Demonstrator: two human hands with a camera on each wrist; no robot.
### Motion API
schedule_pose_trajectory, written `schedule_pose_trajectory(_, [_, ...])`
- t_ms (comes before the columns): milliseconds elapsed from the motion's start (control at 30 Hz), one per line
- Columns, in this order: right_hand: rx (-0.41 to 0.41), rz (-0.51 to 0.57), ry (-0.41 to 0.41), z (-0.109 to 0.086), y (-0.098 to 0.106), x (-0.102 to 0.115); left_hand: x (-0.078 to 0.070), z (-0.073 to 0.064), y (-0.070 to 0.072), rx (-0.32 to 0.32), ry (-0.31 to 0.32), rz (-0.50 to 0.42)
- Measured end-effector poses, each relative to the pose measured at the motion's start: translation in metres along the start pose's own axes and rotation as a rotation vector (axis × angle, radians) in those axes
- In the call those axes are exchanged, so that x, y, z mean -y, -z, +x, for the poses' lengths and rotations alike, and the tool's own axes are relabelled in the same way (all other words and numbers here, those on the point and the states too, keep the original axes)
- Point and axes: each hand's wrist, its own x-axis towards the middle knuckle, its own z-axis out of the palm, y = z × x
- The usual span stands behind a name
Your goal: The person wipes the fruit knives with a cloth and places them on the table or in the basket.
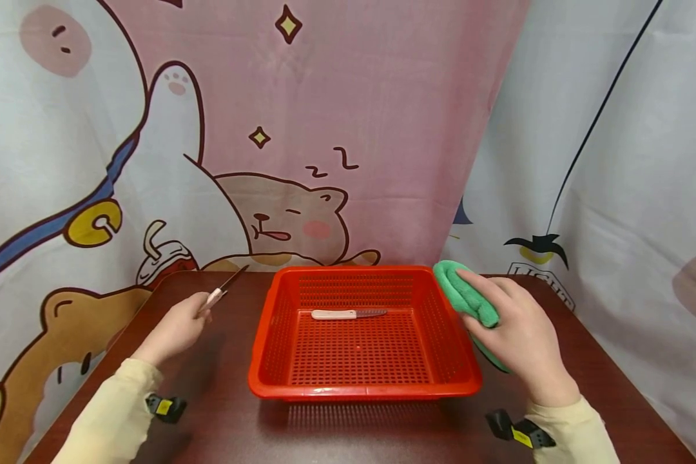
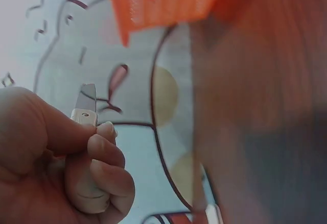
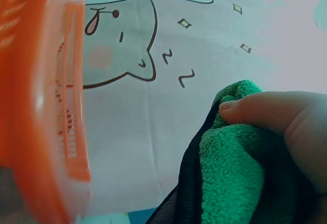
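Note:
My left hand (image 1: 176,328) grips a knife (image 1: 213,299) by its pale handle, left of the red basket (image 1: 365,391), the blade pointing up and away. In the left wrist view the thumb and curled fingers pinch the handle, with part of the blade showing above. My right hand (image 1: 519,328) holds a folded green towel (image 1: 464,293) at the basket's right rim; its thumb presses on the towel in the right wrist view. Inside the basket lies another knife (image 1: 333,314) with a pale handle and a serrated grey blade, pointing right.
In the left wrist view, a further knife (image 2: 212,213) lies at the table's edge, partly out of frame. The dark brown table (image 1: 220,419) extends around the basket. Behind it hangs a curtain (image 1: 394,129) printed with cartoon animals.

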Motion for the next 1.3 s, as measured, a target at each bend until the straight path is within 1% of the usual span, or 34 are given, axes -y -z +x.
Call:
schedule_pose_trajectory(67, [-0.006,0.007,0.013,0.003,-0.001,0.004,-0.01,0.0,0.001,-0.014,-0.006,-0.031])
schedule_pose_trajectory(267, [-0.024,0.043,0.055,0.01,-0.006,0.017,-0.041,0.002,0.005,-0.065,-0.052,-0.11])
schedule_pose_trajectory(433, [-0.047,0.082,0.079,0.013,-0.012,0.028,-0.065,0.003,0.005,-0.063,-0.066,-0.204])
schedule_pose_trajectory(567, [-0.057,0.11,0.096,0.014,-0.016,0.035,-0.083,0.003,0.002,-0.048,-0.076,-0.323])
schedule_pose_trajectory(667, [-0.07,0.129,0.118,0.016,-0.02,0.041,-0.097,0.004,-0.002,-0.023,-0.093,-0.422])
schedule_pose_trajectory(800, [-0.097,0.159,0.161,0.018,-0.027,0.05,-0.114,0.003,-0.01,0.019,-0.122,-0.516])
schedule_pose_trajectory(967, [-0.117,0.207,0.192,0.018,-0.036,0.062,-0.134,0.005,-0.024,0.08,-0.155,-0.575])
schedule_pose_trajectory(1067, [-0.11,0.234,0.196,0.018,-0.04,0.069,-0.144,0.006,-0.032,0.121,-0.172,-0.599])
schedule_pose_trajectory(1200, [-0.099,0.237,0.223,0.018,-0.047,0.08,-0.155,0.009,-0.041,0.152,-0.191,-0.619])
schedule_pose_trajectory(1300, [-0.092,0.222,0.249,0.017,-0.053,0.088,-0.161,0.011,-0.046,0.164,-0.201,-0.639])
